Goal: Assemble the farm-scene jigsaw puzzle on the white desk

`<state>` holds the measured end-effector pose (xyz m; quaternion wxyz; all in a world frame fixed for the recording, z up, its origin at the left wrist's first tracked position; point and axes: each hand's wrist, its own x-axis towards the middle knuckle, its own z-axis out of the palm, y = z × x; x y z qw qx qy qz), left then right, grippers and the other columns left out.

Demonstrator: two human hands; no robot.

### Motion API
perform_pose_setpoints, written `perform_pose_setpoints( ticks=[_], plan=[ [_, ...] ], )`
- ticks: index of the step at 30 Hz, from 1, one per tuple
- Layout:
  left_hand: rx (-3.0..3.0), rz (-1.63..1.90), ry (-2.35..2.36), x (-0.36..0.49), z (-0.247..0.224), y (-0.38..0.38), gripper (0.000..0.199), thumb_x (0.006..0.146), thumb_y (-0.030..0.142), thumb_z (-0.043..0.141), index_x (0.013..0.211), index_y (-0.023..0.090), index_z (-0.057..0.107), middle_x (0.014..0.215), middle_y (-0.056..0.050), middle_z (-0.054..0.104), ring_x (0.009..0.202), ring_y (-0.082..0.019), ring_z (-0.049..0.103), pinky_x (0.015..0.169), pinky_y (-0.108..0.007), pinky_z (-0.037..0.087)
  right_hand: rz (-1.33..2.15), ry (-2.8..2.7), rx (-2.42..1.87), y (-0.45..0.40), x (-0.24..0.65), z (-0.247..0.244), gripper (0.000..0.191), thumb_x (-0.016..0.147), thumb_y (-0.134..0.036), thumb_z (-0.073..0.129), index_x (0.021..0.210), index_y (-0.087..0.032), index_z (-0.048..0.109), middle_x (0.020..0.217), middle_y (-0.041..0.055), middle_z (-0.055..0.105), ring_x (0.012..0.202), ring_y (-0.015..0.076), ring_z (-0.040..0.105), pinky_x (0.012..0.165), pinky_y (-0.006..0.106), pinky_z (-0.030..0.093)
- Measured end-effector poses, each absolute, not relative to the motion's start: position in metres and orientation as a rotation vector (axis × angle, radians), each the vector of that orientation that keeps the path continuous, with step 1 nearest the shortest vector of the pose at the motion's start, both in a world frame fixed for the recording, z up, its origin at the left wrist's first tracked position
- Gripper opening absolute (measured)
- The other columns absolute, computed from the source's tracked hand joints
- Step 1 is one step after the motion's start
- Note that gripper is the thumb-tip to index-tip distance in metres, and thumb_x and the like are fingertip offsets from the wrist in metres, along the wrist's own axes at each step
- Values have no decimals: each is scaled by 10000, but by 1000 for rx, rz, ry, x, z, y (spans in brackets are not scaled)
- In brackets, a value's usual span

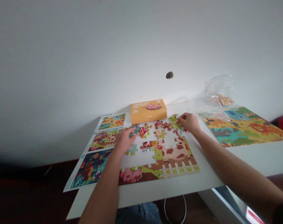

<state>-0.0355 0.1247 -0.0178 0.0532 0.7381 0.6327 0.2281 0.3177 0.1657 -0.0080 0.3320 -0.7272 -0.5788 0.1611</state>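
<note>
Pale wall (141, 56) behind a white table (208, 165). Box (148, 113) at the far side, probably to free near room. Sheet (101, 140) on the left, overhanging the edge, likely spread to show its pictures. Part-built puzzle (176, 152) in the middle, close to the near edge, open room within. Left hand (125, 139) over loose pieces (144, 131), fingers slightly curled; grip impossible to tell. Right hand (190, 122) with fingertips narrowed, apparently pinching a green piece (173, 118). Bare strip farther right, before the lion board (246, 129).
</note>
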Motion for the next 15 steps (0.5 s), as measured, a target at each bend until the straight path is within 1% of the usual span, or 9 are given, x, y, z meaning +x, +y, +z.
perform_pose_setpoints(
  ticks=[2, 3, 4, 7, 9, 11, 15],
  plan=[
    [2273, 696, 1898, -34, -17, 124, 353, 811, 225, 619, 1155, 238, 697, 954, -35, 708, 950, -236, 627, 917, -400, 481, 444, -1577, -1841, 164, 313, -8, 139, 781, -311, 618, 752, -196, 692, 719, 25, 728, 596, 138, 622, 553, 230, 391],
    [2299, 704, 1896, -34, -17, 124, 344, 810, 234, 619, 1142, 244, 705, 962, -38, 705, 967, -240, 618, 929, -400, 474, 449, -1614, -1817, 163, 311, -9, 134, 777, -311, 623, 746, -198, 690, 723, 19, 728, 611, 137, 625, 564, 229, 392],
    [2329, 716, 1901, -33, -18, 124, 338, 809, 250, 622, 1135, 253, 710, 1000, -42, 700, 999, -245, 607, 948, -402, 465, 442, -1651, -1799, 162, 309, -9, 133, 776, -311, 625, 743, -200, 690, 723, 15, 726, 625, 138, 627, 574, 230, 392],
    [2401, 737, 1920, -34, -21, 125, 360, 803, 304, 643, 1157, 287, 702, 1209, -41, 650, 1135, -262, 551, 1028, -412, 416, 377, -1732, -1790, 160, 303, -9, 137, 779, -314, 627, 751, -200, 698, 720, 18, 720, 656, 148, 631, 592, 233, 389],
    [2405, 701, 1915, -34, -23, 126, 384, 806, 320, 648, 1188, 297, 687, 1271, -32, 629, 1178, -267, 530, 1058, -419, 390, 339, -1769, -1773, 158, 300, -9, 144, 790, -317, 622, 769, -199, 703, 720, 23, 718, 661, 151, 632, 600, 233, 391],
    [2378, 657, 1922, -35, -23, 126, 406, 816, 339, 647, 1219, 294, 671, 1252, -41, 641, 1164, -272, 538, 1047, -430, 395, 320, -1809, -1743, 157, 297, -10, 147, 800, -320, 619, 781, -201, 703, 727, 24, 721, 666, 151, 633, 608, 232, 393],
    [2298, 643, 1974, -36, -20, 125, 464, 800, 369, 677, 1256, 285, 648, 1135, -75, 673, 1086, -282, 577, 979, -453, 434, 342, -1885, -1673, 153, 291, -12, 138, 821, -315, 610, 796, -209, 696, 755, 18, 731, 682, 150, 640, 625, 231, 399]
  ],
)
